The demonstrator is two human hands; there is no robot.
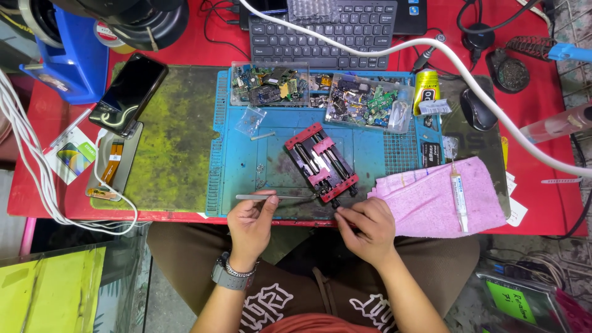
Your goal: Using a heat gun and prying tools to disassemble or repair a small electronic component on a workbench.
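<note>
- At the near edge of the blue work mat (246, 166), both hands work just in front of a red and black clamp fixture (321, 163) that lies slanted on the mat.
- The left hand (251, 223) sits left of the fixture's near corner, fingers pinched together on a pair of slim metal tweezers (271, 197); the tweezers lie nearly level, their tip pointing right toward that corner.
- The right hand (364, 228) is just below the fixture's near right corner, its fingers curled together against the knob there; whether it grips anything I cannot tell.
- A grey watch and a chain bracelet (229, 272) circle the left wrist.
- Right of the fixture lies a pink cloth (431, 197), with a white syringe tube (459, 196) lying on it.
- Beyond the fixture, along the mat's far edge, stand two clear trays of small circuit parts (308, 89), and a yellow tube (425, 89) to their right.
- Left of the fixture, past the mat, a worn green pad (172, 148) covers the red desk (37, 197); a dark phone (129, 92) lies tilted at the pad's far left corner.
- Farther back than the trays sits a black keyboard (320, 31), with a white hose (481, 92) running across it and off to the right.
- A black mouse (478, 108) rests well right of the trays.
</note>
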